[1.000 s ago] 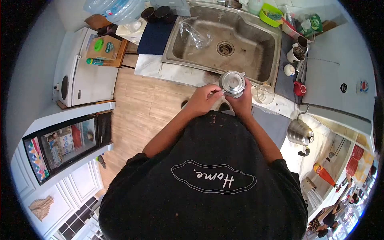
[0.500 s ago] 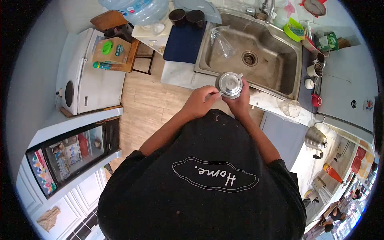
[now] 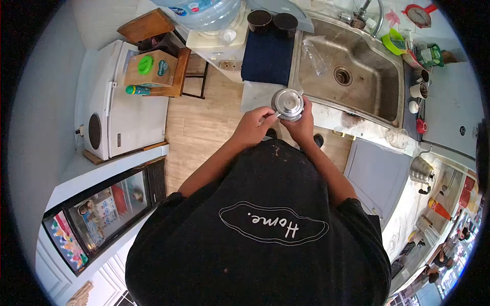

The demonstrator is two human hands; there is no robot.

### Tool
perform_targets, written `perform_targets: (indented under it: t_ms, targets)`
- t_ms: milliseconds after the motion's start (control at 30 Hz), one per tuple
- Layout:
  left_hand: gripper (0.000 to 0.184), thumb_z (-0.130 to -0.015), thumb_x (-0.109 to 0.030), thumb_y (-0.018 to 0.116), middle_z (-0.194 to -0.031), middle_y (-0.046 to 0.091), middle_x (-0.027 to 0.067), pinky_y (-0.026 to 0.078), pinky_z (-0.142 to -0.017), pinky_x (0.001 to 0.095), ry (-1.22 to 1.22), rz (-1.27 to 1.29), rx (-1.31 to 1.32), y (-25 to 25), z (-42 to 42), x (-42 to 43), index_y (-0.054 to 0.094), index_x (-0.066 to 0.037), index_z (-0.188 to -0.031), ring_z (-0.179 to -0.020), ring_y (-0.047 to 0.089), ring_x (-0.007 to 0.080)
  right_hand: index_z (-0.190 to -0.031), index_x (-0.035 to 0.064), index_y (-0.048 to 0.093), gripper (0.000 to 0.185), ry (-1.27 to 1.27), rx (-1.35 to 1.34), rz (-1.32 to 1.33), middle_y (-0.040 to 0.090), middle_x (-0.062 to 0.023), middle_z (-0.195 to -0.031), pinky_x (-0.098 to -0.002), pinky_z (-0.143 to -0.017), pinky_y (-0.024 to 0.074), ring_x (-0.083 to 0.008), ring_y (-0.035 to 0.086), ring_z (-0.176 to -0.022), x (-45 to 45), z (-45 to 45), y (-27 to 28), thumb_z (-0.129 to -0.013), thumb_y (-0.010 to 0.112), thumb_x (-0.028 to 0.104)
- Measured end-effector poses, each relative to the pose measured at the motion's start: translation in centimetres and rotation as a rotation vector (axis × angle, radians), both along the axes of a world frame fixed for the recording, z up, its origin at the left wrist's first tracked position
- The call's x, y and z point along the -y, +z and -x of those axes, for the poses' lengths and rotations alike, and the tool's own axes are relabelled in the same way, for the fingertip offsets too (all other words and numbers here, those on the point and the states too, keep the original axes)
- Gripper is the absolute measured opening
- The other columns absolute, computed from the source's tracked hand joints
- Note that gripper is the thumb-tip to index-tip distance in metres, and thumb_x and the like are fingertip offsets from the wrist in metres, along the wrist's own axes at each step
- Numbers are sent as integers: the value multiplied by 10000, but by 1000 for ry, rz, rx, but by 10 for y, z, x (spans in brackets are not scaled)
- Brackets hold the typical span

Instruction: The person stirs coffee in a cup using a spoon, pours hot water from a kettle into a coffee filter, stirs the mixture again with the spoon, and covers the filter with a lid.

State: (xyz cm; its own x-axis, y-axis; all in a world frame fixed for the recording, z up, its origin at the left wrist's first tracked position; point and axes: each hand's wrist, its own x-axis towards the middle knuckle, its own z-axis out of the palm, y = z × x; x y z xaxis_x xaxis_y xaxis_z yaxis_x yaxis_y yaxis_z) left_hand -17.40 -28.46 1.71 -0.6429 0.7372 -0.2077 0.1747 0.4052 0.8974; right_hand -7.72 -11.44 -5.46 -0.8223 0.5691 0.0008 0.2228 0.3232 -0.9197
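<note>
A round silver metal phin coffee filter [image 3: 289, 103], with a lid and small side tabs, is held in front of my chest by both hands. On its left side, the fingers of my left hand [image 3: 252, 126] pinch a tab. My right hand [image 3: 302, 125] wraps round its right side. My palms and fingers hide its lower part, so I cannot tell whether a cup is under it. Just beyond the filter are the marble counter edge [image 3: 258, 97] and the steel sink [image 3: 352, 109].
A dark blue mat [image 3: 266, 60] with two dark cups [image 3: 259, 20] lies left of the sink. A water dispenser [image 3: 214, 43] stands further left, near a cardboard box [image 3: 153, 69] on a wooden stool. A gooseneck kettle [image 3: 421, 170] and a clear glass [image 3: 396, 138] are at the right.
The sink, counter and dispenser have shifted right in view as I move or turn left. Both hands keep their hold on the phin coffee filter, which sits slightly further left in view.
</note>
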Motion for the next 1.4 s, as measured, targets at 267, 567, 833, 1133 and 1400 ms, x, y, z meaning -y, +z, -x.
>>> perform_targets:
  t_ms: [267, 567, 833, 1133, 1400]
  targets:
    - [240, -1023, -226, 622, -996, 736, 107, 523, -851, 365, 108, -44, -22, -25, 16, 23, 667, -17, -1130, -913, 685, 198, -1422, -7, 393, 934, -13, -22, 80, 618, -226, -1304, -418, -1032, 493, -347, 626, -1224, 24, 26, 2, -661, 920, 114]
    - [239, -1020, -210, 622, -1000, 722, 94, 522, -846, 353, 117, -48, -34, -33, 26, 30, 662, -22, -1162, -920, 665, 184, -1428, -12, 379, 941, -28, -56, 48, 588, -232, -1333, -426, -1072, 461, -369, 596, -1261, 29, 36, -18, -650, 901, 72]
    - [279, -1010, -230, 637, -1013, 716, 96, 521, -836, 351, 129, -48, -41, -28, 30, 26, 663, -14, -1186, -930, 652, 187, -1438, -15, 370, 941, -39, -67, 24, 582, -237, -1339, -422, -1068, 465, -380, 593, -1259, 29, 37, -16, -667, 904, 66]
    - [293, -992, -230, 644, -1013, 733, 143, 538, -828, 371, 159, -58, -138, -33, 32, 21, 673, 0, -1172, -940, 693, 226, -1429, -1, 399, 916, -52, -92, -30, 585, -222, -1320, -426, -1058, 471, -377, 598, -1248, 27, 39, -19, -676, 911, 91]
    - [288, -966, -198, 665, -1010, 730, 178, 543, -826, 381, 131, -144, -302, -47, 34, 24, 682, 27, -1143, -916, 711, 278, -1423, 14, 406, 894, -15, -38, 11, 585, -233, -1330, -441, -1046, 478, -389, 595, -1253, 20, 37, -19, -679, 893, 102]
